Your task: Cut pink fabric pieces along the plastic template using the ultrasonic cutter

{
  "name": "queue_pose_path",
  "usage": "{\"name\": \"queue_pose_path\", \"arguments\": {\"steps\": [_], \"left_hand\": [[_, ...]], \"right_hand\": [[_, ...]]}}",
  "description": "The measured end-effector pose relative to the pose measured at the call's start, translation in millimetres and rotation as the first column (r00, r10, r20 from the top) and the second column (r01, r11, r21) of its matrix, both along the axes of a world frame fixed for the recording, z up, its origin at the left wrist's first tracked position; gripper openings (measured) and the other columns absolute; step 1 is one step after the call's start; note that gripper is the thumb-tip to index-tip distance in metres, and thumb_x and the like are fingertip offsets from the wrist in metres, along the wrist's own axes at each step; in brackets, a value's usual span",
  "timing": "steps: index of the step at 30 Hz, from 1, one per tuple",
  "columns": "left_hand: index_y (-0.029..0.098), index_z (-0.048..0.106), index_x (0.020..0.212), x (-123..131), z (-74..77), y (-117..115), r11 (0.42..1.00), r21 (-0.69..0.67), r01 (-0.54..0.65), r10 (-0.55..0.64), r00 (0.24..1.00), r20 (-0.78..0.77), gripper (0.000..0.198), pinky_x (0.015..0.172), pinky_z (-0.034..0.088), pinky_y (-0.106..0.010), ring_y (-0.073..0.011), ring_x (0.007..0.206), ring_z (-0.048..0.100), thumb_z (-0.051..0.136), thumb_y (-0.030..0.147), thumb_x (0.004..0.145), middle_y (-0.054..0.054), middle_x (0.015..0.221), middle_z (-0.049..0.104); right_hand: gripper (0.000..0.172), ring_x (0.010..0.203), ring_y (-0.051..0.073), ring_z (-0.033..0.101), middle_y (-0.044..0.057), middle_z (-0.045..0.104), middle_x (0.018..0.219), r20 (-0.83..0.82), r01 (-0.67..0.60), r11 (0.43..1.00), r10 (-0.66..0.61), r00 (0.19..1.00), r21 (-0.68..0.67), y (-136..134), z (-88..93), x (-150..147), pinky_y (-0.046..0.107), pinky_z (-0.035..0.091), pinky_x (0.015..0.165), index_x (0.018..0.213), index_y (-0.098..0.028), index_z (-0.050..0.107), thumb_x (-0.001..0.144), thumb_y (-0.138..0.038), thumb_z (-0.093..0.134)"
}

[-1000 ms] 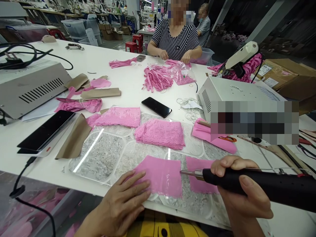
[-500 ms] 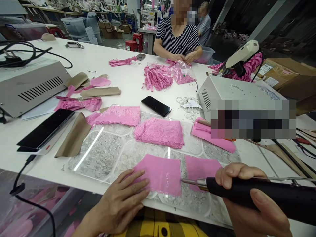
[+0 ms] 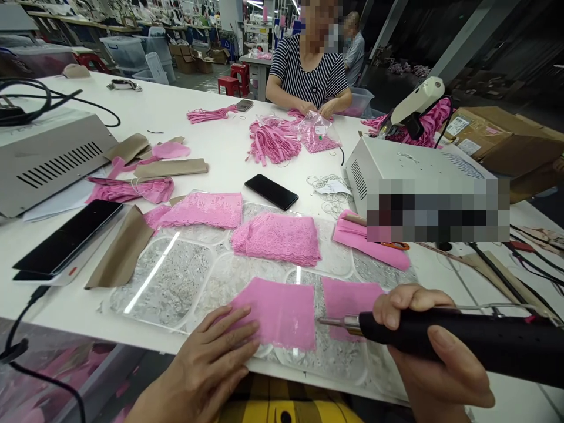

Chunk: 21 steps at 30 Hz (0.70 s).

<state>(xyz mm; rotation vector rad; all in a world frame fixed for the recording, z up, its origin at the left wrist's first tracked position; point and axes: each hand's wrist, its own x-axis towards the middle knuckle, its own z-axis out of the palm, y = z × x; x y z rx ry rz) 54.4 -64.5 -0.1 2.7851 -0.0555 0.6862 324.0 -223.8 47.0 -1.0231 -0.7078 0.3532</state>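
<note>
My left hand [image 3: 218, 352] lies flat, fingers spread, on the left part of a pink fabric piece [image 3: 282, 314]. My right hand [image 3: 434, 341] is wrapped round a black-handled tool with a slim metal tip [image 3: 462, 341]. The tip points left, just off the right edge of that piece. A second pink fabric piece [image 3: 348, 294] lies to the right, partly hidden under the tool and my fingers. Both pieces rest on a clear patterned mat [image 3: 163, 282]. Beyond them are a pink lace stack [image 3: 279, 238] and another pink lace piece [image 3: 205, 210].
A black phone [image 3: 271, 191] lies behind the lace. Folded pink fabric [image 3: 374, 244] with orange-handled scissors [image 3: 396, 246] is at right, before a pale vented box [image 3: 409, 161]. A dark tablet [image 3: 68, 238] lies left. Across the table, a person in stripes [image 3: 308, 73] handles pink straps.
The view has shifted slightly, so the table things sit further left. The tool tip has moved a little right, away from the fabric's edge. My left hand stays on the fabric.
</note>
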Motion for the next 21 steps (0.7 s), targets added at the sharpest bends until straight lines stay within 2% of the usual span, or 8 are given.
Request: {"name": "queue_pose_path", "arguments": {"steps": [4,10,15,18,21], "left_hand": [[0.011,0.061,0.123,24,12.3,-14,1.0,0.008,-0.028,0.028,0.998,0.053,0.034,0.109,0.042,-0.039,-0.0253,0.132,0.049,0.051,0.008,0.091,-0.012,0.119,0.069],[0.009,0.063,0.115,96,21.2,-41,0.998,0.06,-0.037,0.032,0.995,0.093,0.026,0.097,0.053,-0.037,-0.0231,0.114,0.063,0.046,0.011,0.096,-0.015,0.114,0.07],[0.01,0.063,0.115,138,7.9,-50,0.987,0.148,-0.057,0.052,0.998,0.034,0.027,0.094,0.055,-0.046,-0.03,0.121,0.059,0.044,0.013,0.096,-0.017,0.124,0.065],[0.01,0.059,0.124,148,-4.9,-53,0.977,0.185,-0.101,0.101,0.995,0.01,0.031,0.095,0.053,-0.051,-0.0335,0.123,0.057,0.045,0.018,0.097,-0.018,0.13,0.061],[0.012,0.059,0.125,150,-13.9,-56,0.968,0.195,-0.156,0.159,0.987,0.002,0.032,0.101,0.049,-0.049,-0.0313,0.127,0.054,0.045,0.021,0.098,-0.017,0.132,0.06]], "right_hand": [[0.015,0.049,0.012,0.052,0.001,0.058,0.072,0.007,0.144,0.989,-0.144,0.99,0.023,-2,7.3,27,0.03,0.047,0.045,0.077,-0.019,0.065,0.068,-0.032,0.064],[0.012,0.047,0.012,0.05,0.0,0.057,0.071,-0.013,0.271,0.962,-0.271,0.962,0.04,-17,6.7,67,0.031,0.045,0.044,0.07,-0.019,0.064,0.061,-0.028,0.064],[0.014,0.05,0.012,0.053,0.001,0.058,0.074,-0.034,0.274,0.96,-0.272,0.962,0.061,-36,0.6,85,0.031,0.047,0.046,0.074,-0.019,0.065,0.064,-0.027,0.064],[0.014,0.051,0.012,0.054,0.001,0.059,0.075,-0.042,0.279,0.959,-0.277,0.96,0.058,-43,-1.8,93,0.03,0.047,0.048,0.075,-0.019,0.066,0.065,-0.029,0.064],[0.015,0.051,0.013,0.054,0.002,0.06,0.075,-0.033,0.26,0.964,-0.259,0.965,0.048,-47,-4.6,100,0.03,0.047,0.048,0.076,-0.019,0.066,0.066,-0.031,0.065]]}}
